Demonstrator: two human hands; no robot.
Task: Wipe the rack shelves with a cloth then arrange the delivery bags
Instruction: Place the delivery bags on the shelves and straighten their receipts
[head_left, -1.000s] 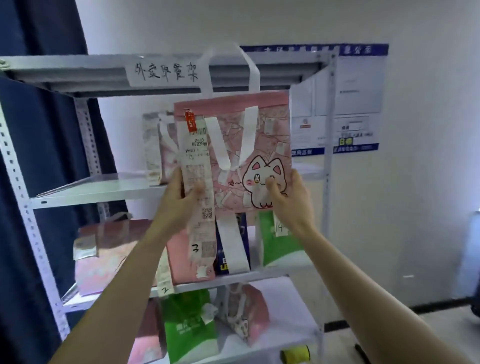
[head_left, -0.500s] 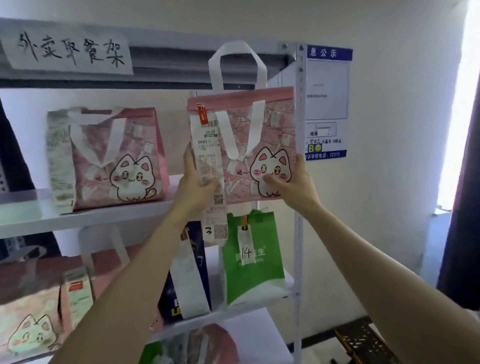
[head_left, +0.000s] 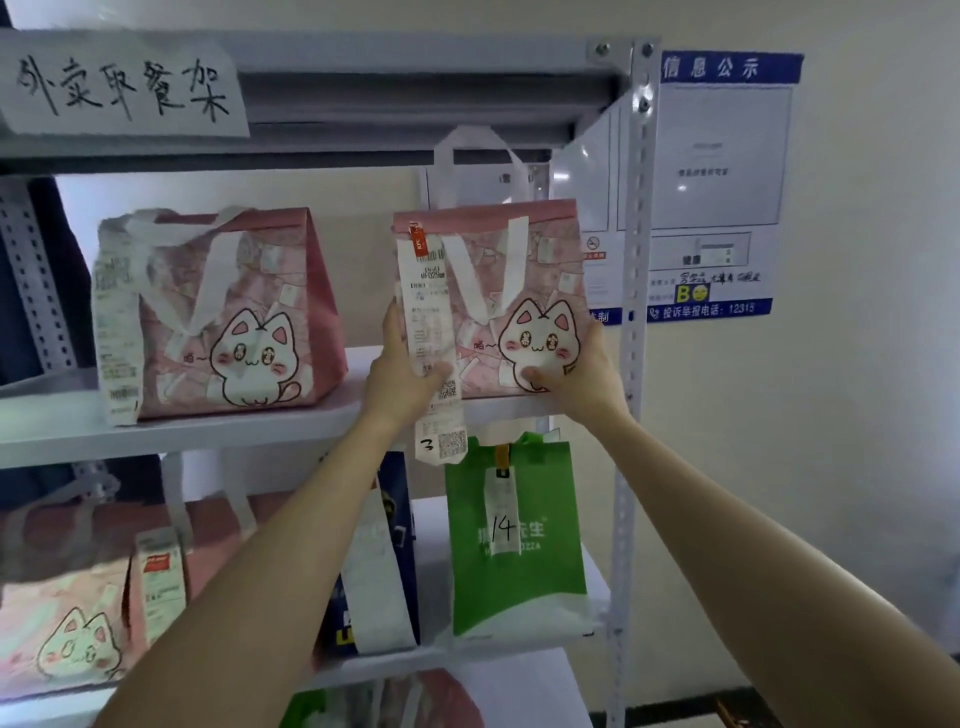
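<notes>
The left hand (head_left: 402, 374) and right hand (head_left: 582, 376) pinch the lower corners of the pink bag (head_left: 519, 291). It was in the air before; now its base reaches the shelf (head_left: 260, 431) front edge, so placing seems nearly finished.

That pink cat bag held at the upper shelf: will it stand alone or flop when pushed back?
Probably stands: the pink cat bag keeps a boxy shape in the left hand and right hand, like its twin bag upright beside it. Soft sides may dent when pushed. Its long receipt dangles below the shelf edge and could snag.
</notes>
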